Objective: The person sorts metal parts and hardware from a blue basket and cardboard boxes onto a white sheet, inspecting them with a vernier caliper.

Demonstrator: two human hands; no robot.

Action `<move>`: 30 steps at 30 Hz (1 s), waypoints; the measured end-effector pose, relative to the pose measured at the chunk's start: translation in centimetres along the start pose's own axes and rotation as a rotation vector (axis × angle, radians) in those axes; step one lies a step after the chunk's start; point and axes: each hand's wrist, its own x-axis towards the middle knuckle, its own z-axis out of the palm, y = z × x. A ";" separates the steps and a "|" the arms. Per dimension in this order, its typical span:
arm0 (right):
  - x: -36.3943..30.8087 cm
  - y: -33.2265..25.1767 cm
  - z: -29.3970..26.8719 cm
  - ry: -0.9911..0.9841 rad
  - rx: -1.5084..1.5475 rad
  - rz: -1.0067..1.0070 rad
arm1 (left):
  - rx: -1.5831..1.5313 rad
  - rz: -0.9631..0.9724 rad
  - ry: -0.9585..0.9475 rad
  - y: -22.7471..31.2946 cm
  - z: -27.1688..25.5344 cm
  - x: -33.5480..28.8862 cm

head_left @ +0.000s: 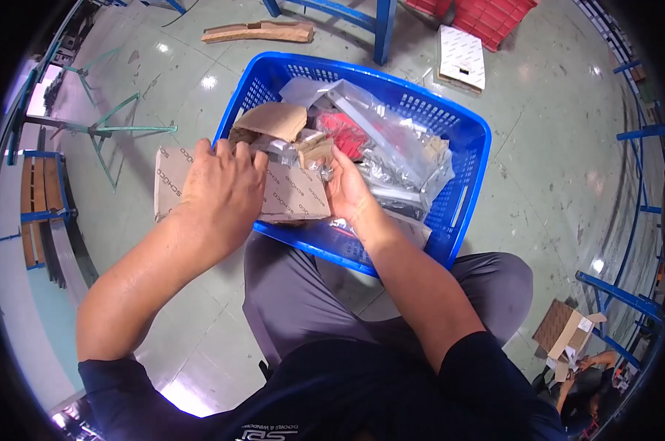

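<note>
A long printed cardboard box [294, 192] lies across the left front rim of a blue plastic crate [473, 158]. My left hand [226, 180] grips the box from above, fingers bent over its far edge. At the box's right end, my right hand [349, 187] holds it with the palm turned inward, beside torn cardboard and crumpled clear plastic. A raised brown cardboard flap [274, 120] stands just beyond the box. Inside the crate lie clear plastic bags [402, 163], a red packet [341, 134] and a long pale grey profile [373, 121]. What the box contains is hidden.
The crate stands on the floor before my knees. Beyond it are a cardboard strip [259, 32], a blue metal stand [385, 29], a white printed box [461, 59] and a red crate [487, 18]. Green trestle legs [108, 131] stand left. Another person handles a carton [565, 331] lower right.
</note>
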 end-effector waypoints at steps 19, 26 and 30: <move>-2.1 -2.7 3.4 0.264 -0.127 -0.200 | -0.395 -0.022 0.351 -2.4 10.4 -0.8; -7.1 -8.1 6.1 -0.047 -1.242 -0.509 | -0.688 -0.130 0.548 -0.2 18.7 -2.3; -13.2 -5.9 10.7 -0.143 -1.794 -0.713 | -0.656 -0.196 0.537 0.0 19.6 -4.7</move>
